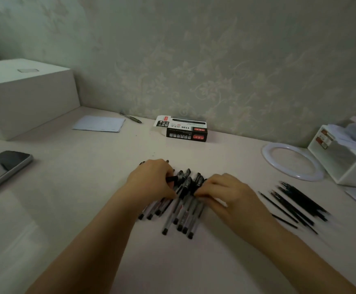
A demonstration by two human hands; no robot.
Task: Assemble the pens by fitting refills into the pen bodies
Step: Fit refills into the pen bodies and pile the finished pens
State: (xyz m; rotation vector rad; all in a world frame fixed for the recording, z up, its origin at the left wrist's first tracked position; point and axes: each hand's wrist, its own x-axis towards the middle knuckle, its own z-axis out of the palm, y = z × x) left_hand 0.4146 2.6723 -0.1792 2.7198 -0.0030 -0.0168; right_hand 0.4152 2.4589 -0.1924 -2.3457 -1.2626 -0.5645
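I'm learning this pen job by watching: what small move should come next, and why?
Probably lift one clear black-capped pen body free of the pile. Both the left hand and right hand are on it, while the thin black refills lie untouched to the right.

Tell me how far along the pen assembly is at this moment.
Nothing clearly finished shows. The refills lie in a loose bunch on the desk, apart from the pen bodies. In hand: the left hand and right hand both work in the pile of pen bodies, fingers curled on pens. Left: apparently all the fitting, though the pictures cannot show whether any body already holds a refill.
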